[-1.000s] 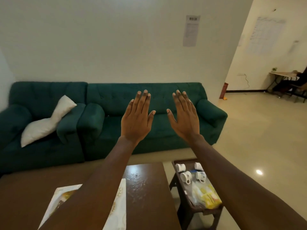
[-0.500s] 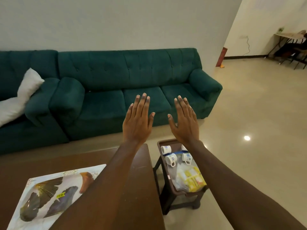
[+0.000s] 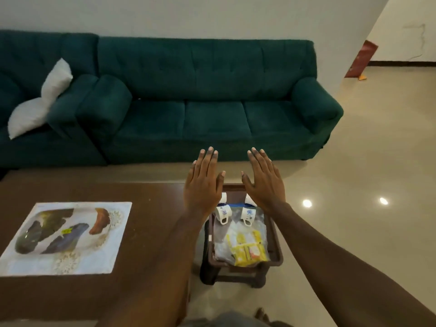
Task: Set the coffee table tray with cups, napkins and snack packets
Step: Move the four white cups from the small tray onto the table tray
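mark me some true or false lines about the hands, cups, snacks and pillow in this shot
1. The left hand and the right hand are both open and hold nothing. True.
2. The white cups with blue flowers sit on the printed rectangular tray. False: they sit on the small dark brown stool beside the brown wooden coffee table.
3. The yellow snack packets lie inside a clear plastic bag on that stool. True.
4. The white pillow lies on the coffee table. False: it rests on the dark green sofa.
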